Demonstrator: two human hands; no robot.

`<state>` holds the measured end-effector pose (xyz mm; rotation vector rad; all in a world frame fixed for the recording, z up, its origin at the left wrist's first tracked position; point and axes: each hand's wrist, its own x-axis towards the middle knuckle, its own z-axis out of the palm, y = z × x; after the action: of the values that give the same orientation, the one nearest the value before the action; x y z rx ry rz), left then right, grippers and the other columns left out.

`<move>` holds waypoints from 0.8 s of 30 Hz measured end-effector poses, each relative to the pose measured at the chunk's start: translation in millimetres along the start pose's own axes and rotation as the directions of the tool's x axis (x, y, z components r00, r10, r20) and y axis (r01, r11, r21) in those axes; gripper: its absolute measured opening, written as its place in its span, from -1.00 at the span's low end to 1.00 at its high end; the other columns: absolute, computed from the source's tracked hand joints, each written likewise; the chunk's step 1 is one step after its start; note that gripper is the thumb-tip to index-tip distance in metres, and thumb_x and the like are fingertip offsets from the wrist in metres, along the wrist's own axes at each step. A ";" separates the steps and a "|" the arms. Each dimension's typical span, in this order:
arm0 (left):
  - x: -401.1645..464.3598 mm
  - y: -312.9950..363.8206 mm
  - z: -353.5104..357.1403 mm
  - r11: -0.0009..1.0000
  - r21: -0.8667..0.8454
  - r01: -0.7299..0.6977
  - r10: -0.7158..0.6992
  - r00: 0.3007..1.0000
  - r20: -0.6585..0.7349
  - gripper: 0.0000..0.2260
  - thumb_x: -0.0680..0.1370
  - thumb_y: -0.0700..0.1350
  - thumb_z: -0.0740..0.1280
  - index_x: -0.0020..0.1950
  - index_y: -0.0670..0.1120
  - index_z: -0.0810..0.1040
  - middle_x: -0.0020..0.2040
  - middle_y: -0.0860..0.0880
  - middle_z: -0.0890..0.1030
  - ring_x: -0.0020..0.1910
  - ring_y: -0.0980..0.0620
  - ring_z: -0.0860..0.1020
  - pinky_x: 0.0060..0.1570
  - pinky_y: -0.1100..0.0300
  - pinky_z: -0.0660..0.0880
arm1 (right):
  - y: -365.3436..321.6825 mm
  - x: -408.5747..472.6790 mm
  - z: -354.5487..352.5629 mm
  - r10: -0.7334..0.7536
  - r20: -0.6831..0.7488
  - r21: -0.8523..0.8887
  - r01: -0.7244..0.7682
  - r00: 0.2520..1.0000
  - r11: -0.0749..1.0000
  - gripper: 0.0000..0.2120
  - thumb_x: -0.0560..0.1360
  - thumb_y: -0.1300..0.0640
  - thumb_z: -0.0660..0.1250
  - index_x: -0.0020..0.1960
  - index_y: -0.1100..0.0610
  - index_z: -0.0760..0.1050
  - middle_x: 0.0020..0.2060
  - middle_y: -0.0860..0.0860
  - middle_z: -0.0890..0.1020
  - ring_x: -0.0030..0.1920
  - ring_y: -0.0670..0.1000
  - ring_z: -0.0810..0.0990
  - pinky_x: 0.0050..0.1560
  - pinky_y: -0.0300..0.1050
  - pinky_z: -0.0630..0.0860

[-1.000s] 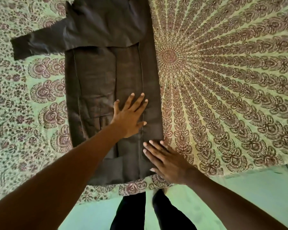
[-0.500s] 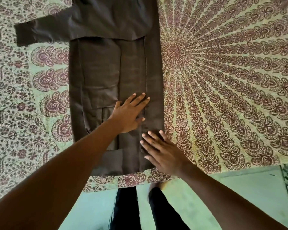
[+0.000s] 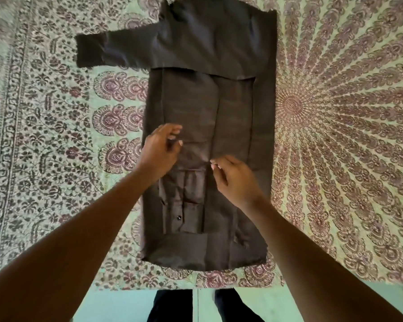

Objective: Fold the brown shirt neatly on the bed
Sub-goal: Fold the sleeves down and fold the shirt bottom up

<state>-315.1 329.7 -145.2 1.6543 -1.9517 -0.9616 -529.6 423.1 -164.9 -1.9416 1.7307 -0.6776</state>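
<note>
Shirt (image 3: pixel 209 108) flat on the bed (image 3: pixel 335 135).
One sleeve (image 3: pixel 112 51) extends left; both hands, left (image 3: pixel 159 149) and right (image 3: pixel 236 180), lie over its middle.

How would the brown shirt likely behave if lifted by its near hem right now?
The brown shirt would probably go limp and lose its folds: it lies thin and flat, with shallow creases. The one sleeve still sticking out sideways would likely dangle. It looks light; the left hand and right hand hover with curled fingers, neither clearly gripping.

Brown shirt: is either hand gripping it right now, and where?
Neither visibly grips it. The left hand and right hand hover with curled fingers over the middle of the brown shirt; contact cannot be told.
</note>
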 end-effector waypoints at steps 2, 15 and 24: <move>12.7 -14.7 -18.6 0.997 0.003 0.071 -0.071 0.997 -0.042 -0.70 0.56 -0.23 0.37 0.29 -0.08 0.58 0.16 -0.03 0.65 0.08 0.04 0.63 0.11 0.12 0.57 | -11.6 31.5 11.3 -0.006 0.008 0.014 0.006 1.000 1.000 -0.73 0.62 0.10 0.20 0.07 0.18 0.65 -0.07 0.07 0.66 -0.18 0.21 0.67 -0.24 0.10 0.61; 161.7 -109.0 -132.8 0.886 -0.024 0.463 -0.440 0.825 -0.355 -0.54 0.59 -0.07 0.34 0.49 0.03 0.37 0.53 -0.13 0.33 0.47 -0.17 0.36 0.23 -0.05 0.47 | -102.4 254.3 89.6 0.084 0.039 -0.304 -0.068 0.996 0.950 -0.51 0.65 -0.14 0.14 0.44 0.14 0.43 0.29 0.15 0.54 0.27 0.23 0.53 0.11 0.25 0.57; 248.0 -139.0 -167.0 0.686 -0.210 0.697 -0.723 0.620 -0.304 -0.69 0.44 -0.17 0.45 0.07 -0.16 0.38 0.12 -0.16 0.53 0.20 -0.19 0.52 0.20 -0.09 0.54 | -102.5 322.7 116.1 0.298 0.193 -0.378 -0.209 0.935 0.902 -0.53 0.70 -0.11 0.06 0.53 0.07 0.34 0.49 0.07 0.40 0.47 0.17 0.37 0.40 0.28 0.32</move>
<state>-157.1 40.8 -163.0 2.4236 -0.9664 -0.8554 -347.7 114.8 -170.7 -1.8687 1.9967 -0.0248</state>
